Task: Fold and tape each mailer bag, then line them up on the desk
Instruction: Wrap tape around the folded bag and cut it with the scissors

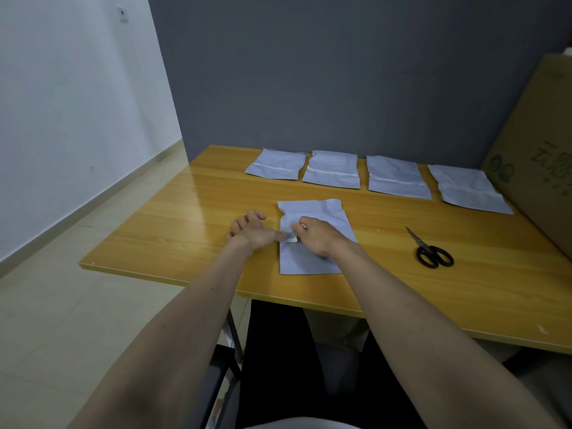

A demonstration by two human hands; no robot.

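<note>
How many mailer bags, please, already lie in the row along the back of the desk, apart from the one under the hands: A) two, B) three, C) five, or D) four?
D: four mailer bags lie side by side at the back of the desk, while a fifth bag sits nearer, under the hands.
</note>
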